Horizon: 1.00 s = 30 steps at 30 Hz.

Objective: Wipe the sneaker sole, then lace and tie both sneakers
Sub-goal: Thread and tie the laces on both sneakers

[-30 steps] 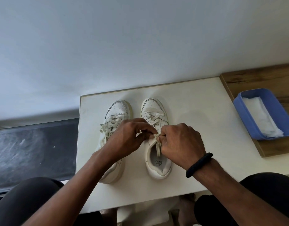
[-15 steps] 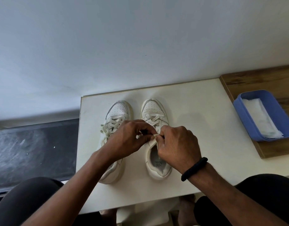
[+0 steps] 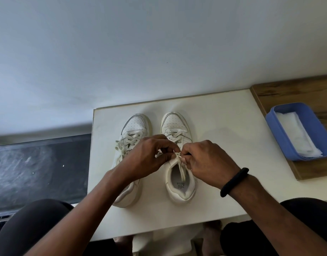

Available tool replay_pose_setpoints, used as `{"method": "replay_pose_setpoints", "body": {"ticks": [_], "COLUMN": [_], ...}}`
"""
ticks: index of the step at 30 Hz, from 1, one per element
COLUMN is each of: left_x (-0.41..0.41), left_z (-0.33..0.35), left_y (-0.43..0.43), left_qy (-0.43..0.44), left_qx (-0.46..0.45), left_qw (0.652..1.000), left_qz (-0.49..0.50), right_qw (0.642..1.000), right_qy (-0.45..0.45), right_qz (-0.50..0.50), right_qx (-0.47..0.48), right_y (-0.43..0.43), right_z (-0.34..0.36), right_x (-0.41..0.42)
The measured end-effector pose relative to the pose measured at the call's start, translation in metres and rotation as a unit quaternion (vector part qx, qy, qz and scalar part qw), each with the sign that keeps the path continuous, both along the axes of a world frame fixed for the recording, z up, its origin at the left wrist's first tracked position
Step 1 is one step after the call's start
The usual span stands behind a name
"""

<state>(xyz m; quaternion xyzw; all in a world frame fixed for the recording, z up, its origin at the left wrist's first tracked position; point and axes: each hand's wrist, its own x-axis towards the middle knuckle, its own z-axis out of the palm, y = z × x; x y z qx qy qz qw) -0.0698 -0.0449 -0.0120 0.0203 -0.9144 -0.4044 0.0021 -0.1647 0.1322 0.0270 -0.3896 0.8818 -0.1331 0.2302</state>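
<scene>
The left hand point(image 3: 148, 159) blocks the middle of the left sneaker point(image 3: 135, 124), the lace point(image 3: 182, 172) vanishes into the pinch, the insole print point(image 3: 180, 186) is unreadably small, and the blue tray point(image 3: 277, 133) runs off the right edge.

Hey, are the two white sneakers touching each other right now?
Apart. The head view shows bare table between the left sneaker and the right sneaker at both toes and heels.

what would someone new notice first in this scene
Both hands meet over the white table: the left hand and right hand pinch the lace of the right sneaker. The left sneaker stands beside it, already laced. Far right, a blue tray on a wooden board holds white cloth.
</scene>
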Motion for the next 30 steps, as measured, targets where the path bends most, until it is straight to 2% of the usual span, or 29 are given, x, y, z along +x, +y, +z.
{"method": "replay_pose_setpoints", "body": {"ticks": [12, 25, 30], "left_x": [0.0, 0.0, 0.001], "left_z": [0.0, 0.001, -0.002], "left_y": [-0.002, -0.006, -0.008], "left_qy": [0.012, -0.009, -0.001], "left_qx": [-0.003, 0.003, -0.043], "left_qw": [1.0, 1.0, 0.999], "left_qz": [-0.005, -0.015, -0.007], "right_qw": [0.997, 0.996, 0.996], "right_qy": [0.055, 0.047, 0.04], "right_qz": [-0.022, -0.032, -0.041], "right_qx": [-0.039, -0.073, -0.067], "right_y": [-0.003, -0.005, -0.006], "right_z": [-0.007, -0.01, -0.012], "right_x": [0.005, 0.001, 0.0]}}
